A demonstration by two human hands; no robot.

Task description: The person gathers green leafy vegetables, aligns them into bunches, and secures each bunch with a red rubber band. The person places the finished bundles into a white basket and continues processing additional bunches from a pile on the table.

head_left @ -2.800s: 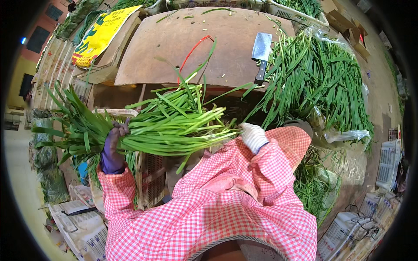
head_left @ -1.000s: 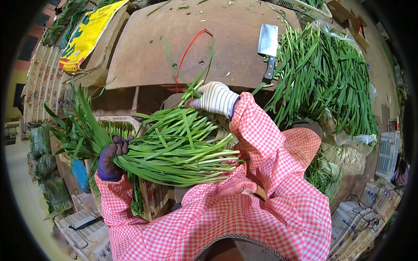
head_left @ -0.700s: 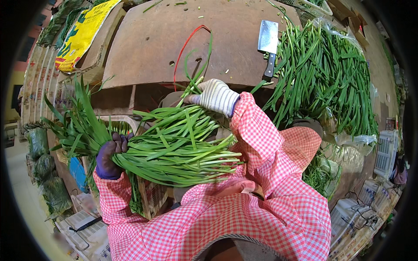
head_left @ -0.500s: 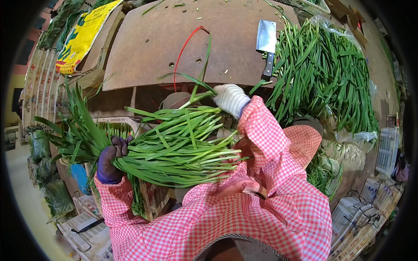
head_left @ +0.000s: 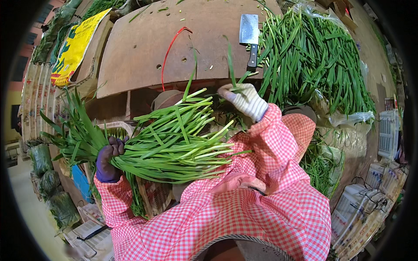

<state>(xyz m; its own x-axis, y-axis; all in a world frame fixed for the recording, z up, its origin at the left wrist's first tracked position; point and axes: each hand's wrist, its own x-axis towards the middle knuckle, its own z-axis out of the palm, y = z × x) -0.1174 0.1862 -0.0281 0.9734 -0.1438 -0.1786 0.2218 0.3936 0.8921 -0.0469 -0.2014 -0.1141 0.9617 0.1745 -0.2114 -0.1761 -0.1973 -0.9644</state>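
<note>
Since the frame half a second ago, the right hand (head_left: 244,100), in a white knitted glove with dark stripes, has drawn off to the right, leaving the pale stalk ends it was among. It now stands just apart from the long green leafy bundle with whitish stalks (head_left: 176,145). A single narrow green blade (head_left: 230,61) rises from its fingers, seemingly pinched there; the fingertips are too blurred to show the hold clearly. The right forearm, in a pink-and-white checked sleeve (head_left: 276,139), is bent at the elbow and reaches forward and to the left.

The left hand (head_left: 111,158), in a dark purple glove, is clenched around the leafy part of the bundle, knuckles up; its palm and thumb are hard to make out. The bundle lies across the front of the body, leaves spreading left, stalk ends pointing right.

The bundle covers much of a pale plastic crate (head_left: 126,125), of which little more than a rim shows. On the far side, a brown board with small holes (head_left: 135,48) is cut off at the top edge. A steel cleaver with a black handle (head_left: 249,29) lies at its right, beside a large heap of green leaves (head_left: 313,65). The near end of a thin red strip (head_left: 166,56) is lost past the board's near edge.
</note>
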